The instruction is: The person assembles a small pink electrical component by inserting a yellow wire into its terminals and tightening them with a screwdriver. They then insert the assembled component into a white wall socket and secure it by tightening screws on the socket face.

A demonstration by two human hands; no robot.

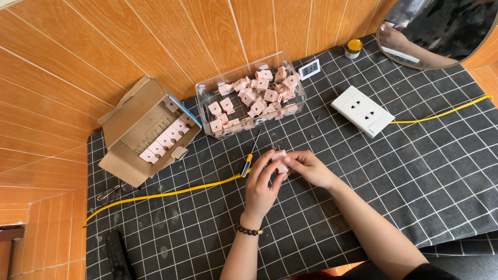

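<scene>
2 hands meet over the middle of the bench [394,207], which is covered by a dark cloth with a white grid. Between them is 1 small pink plastic part [280,155], blocky, pale and matte, partly hidden by the fingers. The left hand [261,186] is closed around it from below, fingertips curled up onto its near side, and the right hand [307,167] pinches its other side with thumb and forefinger.

Just beyond the hands stands 1 clear plastic box [250,96] heaped with pink parts of the same kind, too many and too overlapped to count. To its left lies 1 open cardboard box [129,129] holding a row of about 7 more, prongs up. 1 screwdriver [249,154] with a yellow-and-blue handle lies just beside the left hand, touching 1 yellow cable [171,193]. Further right sit 1 white wall socket [362,110], 1 small digital display [309,68] and 1 small yellow-lidded jar [354,49].
</scene>
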